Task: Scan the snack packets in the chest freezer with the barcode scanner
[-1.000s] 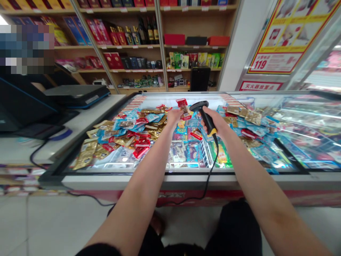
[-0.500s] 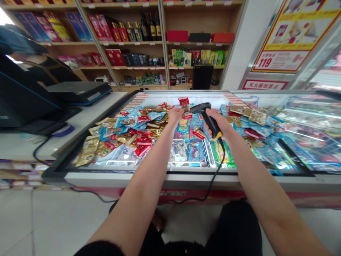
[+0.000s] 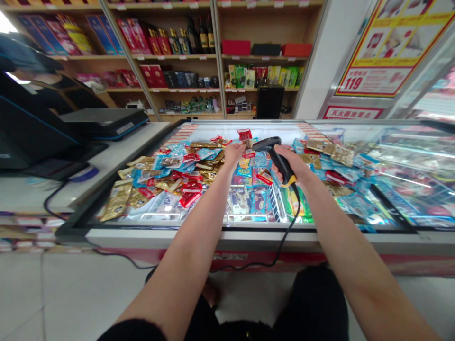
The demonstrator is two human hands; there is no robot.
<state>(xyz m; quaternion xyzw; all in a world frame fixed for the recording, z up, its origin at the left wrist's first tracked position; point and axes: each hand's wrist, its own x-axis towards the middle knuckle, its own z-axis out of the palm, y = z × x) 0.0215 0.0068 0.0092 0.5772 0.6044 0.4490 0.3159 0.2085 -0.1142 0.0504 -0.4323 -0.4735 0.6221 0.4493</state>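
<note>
Between the fingers of my left hand (image 3: 234,154) is a small red snack packet (image 3: 244,135), held up over the glass freezer top (image 3: 208,128). My right hand (image 3: 293,165) is wrapped round the handle of a black and yellow barcode scanner (image 3: 280,161). The scanner's head sits just right of the packet, apart from it by a small gap. Its cable (image 3: 284,239) hangs down over the freezer's front. Left of my hands lies a heap of gold, blue and red packets (image 3: 170,166); a second pile of packets (image 3: 337,166) lies to the right.
On the left counter stand a flat black scale (image 3: 106,122) and a dark screen (image 3: 28,128). Behind them is a person (image 3: 53,85) in dark clothes. Shelves (image 3: 177,57) with bottles and boxes line the back wall. A black handle bar (image 3: 391,208) lies on the right.
Almost nothing differs. The scanner and both hands stay in nearly the same place, with the packet still held up in front of the scanner's head.
</note>
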